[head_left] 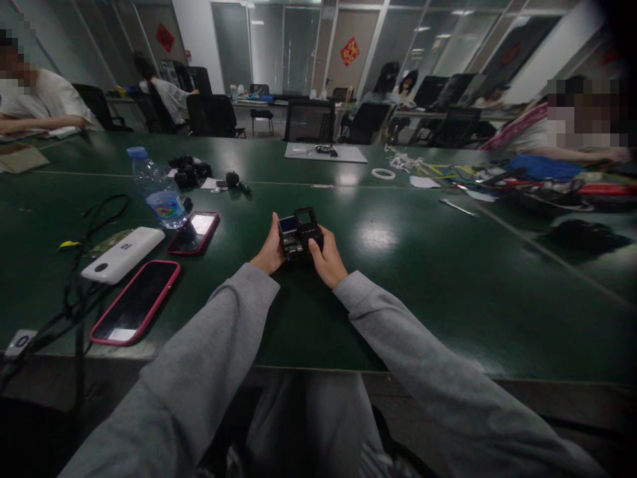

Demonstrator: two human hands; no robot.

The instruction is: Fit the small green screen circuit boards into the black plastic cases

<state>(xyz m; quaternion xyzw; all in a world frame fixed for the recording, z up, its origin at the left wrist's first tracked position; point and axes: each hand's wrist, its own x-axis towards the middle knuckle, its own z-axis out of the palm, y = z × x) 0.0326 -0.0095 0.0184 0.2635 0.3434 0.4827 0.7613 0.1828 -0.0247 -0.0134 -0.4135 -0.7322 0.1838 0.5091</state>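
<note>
In the middle of the head view, my left hand [269, 248] is closed around the left side of a small circuit board [292, 246] with a little dark screen [288, 224] and metal ports along its near edge. My right hand [328, 259] grips a black plastic case cover [311, 234] with a square opening at its far end, thumb on top. Board and cover are side by side, just above the table. Whether they are joined I cannot tell. The fingers beneath both pieces are hidden.
On the green table [398, 305], left of my arms, lie a red-edged phone [137, 302], another phone [195, 232], a white power bank [123, 254], black cables [79, 292] and a plastic bottle [159, 192]. A white board [326, 153] lies ahead. Cables [448, 174] pile at right; people sit around.
</note>
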